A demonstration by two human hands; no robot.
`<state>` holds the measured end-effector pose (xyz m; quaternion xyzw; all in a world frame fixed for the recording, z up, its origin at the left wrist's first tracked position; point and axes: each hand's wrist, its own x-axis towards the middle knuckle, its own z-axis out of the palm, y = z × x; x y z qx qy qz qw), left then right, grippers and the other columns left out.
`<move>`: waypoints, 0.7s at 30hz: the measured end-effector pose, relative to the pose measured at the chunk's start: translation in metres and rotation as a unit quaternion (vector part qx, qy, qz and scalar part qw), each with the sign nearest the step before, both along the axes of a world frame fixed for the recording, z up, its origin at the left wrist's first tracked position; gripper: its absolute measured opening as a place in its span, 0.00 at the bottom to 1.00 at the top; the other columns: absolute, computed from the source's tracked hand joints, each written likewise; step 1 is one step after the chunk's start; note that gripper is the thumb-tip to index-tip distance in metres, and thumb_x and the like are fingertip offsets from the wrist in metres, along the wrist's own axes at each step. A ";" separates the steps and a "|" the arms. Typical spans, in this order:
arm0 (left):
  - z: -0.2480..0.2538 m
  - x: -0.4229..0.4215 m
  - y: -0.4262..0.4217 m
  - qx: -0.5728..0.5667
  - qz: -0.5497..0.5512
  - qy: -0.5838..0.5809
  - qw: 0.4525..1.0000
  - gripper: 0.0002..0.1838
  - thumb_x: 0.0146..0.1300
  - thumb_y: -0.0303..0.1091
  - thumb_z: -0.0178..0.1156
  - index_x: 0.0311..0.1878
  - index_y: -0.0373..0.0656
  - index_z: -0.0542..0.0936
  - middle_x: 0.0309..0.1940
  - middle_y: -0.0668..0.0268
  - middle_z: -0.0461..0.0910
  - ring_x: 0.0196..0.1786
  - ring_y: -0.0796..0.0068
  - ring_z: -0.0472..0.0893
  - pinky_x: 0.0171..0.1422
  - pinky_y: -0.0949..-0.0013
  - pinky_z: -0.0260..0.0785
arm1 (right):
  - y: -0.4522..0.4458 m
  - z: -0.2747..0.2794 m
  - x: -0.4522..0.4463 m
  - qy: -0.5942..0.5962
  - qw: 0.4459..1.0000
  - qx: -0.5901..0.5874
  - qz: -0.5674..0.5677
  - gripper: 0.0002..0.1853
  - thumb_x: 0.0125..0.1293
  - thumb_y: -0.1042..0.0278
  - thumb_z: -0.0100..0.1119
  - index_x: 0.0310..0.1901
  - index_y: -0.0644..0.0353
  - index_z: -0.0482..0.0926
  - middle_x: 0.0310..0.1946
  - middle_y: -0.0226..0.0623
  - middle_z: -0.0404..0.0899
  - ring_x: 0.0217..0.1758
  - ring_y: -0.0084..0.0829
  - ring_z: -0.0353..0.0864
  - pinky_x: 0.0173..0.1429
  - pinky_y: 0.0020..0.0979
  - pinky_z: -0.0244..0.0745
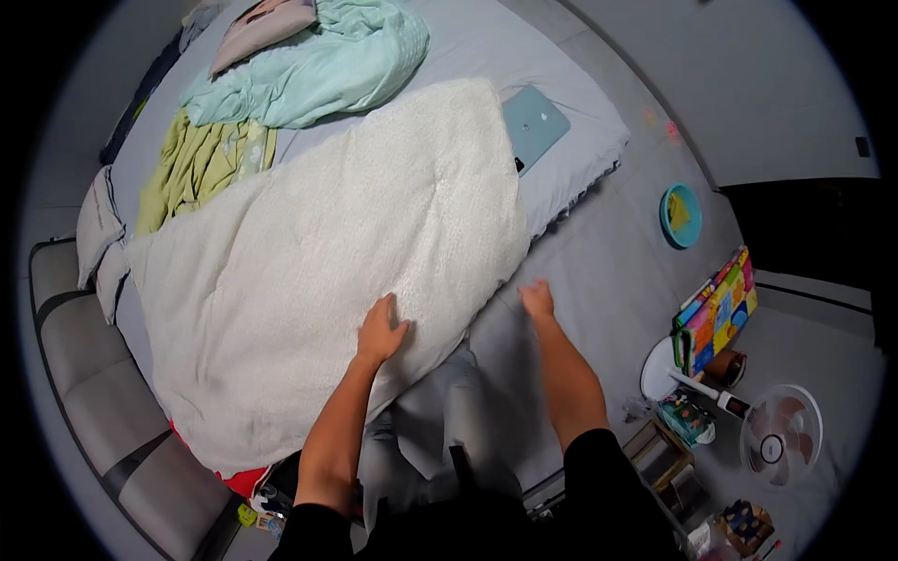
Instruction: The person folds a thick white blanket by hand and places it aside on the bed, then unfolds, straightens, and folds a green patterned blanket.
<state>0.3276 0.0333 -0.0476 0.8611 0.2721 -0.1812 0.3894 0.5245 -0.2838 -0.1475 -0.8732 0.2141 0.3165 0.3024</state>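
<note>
You seem to be handling the cream-white, textured fabric quilt (pixel 327 215), spread over the near part of the pale grey, sheeted bed (pixel 458 42). Your left hand (pixel 382 332), fingers parted, grips nothing at its near side; contact is hard to judge. Your right hand (pixel 537 299), loosely open, apparently empty, is just beyond its right edge. Shifting it would call for gripping that edge.

Pale bed (pixel 482 49) with white quilt (pixel 327 234), mint blanket (pixel 309 86), green cloth (pixel 196 164), flat blue object (pixel 537 125).
</note>
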 end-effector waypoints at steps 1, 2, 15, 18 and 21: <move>-0.010 0.002 0.004 -0.008 0.035 0.029 0.999 0.42 0.59 0.47 0.64 0.72 0.38 0.61 0.71 0.47 0.63 0.74 0.50 0.62 0.77 0.58 0.54 | 0.004 -0.015 0.025 -0.051 0.998 0.045 0.001 0.42 0.54 0.58 0.70 0.69 0.62 0.62 0.60 0.49 0.75 0.64 0.40 0.74 0.67 0.36 0.67; -0.018 0.000 0.009 -0.029 0.062 0.050 0.996 0.43 0.59 0.47 0.64 0.73 0.37 0.59 0.72 0.47 0.62 0.74 0.51 0.61 0.77 0.59 0.52 | 0.010 -0.029 0.048 -0.101 0.991 0.089 0.003 0.48 0.53 0.57 0.72 0.72 0.63 0.57 0.65 0.51 0.70 0.68 0.42 0.70 0.70 0.36 0.65; 0.056 0.072 0.002 -0.352 0.340 -0.035 0.871 0.45 0.65 0.45 0.64 0.77 0.47 0.49 0.71 0.48 0.60 0.71 0.56 0.64 0.73 0.58 0.57 | 0.154 0.101 0.050 -0.042 0.918 0.107 0.379 0.24 0.55 0.51 0.66 0.42 0.68 0.80 0.37 0.56 0.83 0.44 0.53 0.82 0.54 0.45 0.74; 0.090 0.096 -0.004 -0.479 0.418 -0.054 0.770 0.46 0.64 0.42 0.65 0.77 0.45 0.47 0.69 0.51 0.63 0.69 0.59 0.65 0.70 0.60 0.60 | 0.193 0.138 -0.002 -0.108 0.804 0.180 0.556 0.22 0.52 0.54 0.65 0.42 0.64 0.81 0.37 0.55 0.82 0.46 0.54 0.80 0.58 0.47 0.69; 0.069 0.090 0.002 -0.351 0.376 -0.136 0.847 0.48 0.59 0.39 0.69 0.76 0.42 0.50 0.65 0.53 0.67 0.65 0.60 0.69 0.67 0.63 0.64 | 0.208 0.161 -0.042 -0.128 0.790 0.293 0.523 0.24 0.49 0.55 0.66 0.42 0.66 0.79 0.43 0.57 0.80 0.52 0.52 0.77 0.61 0.45 0.66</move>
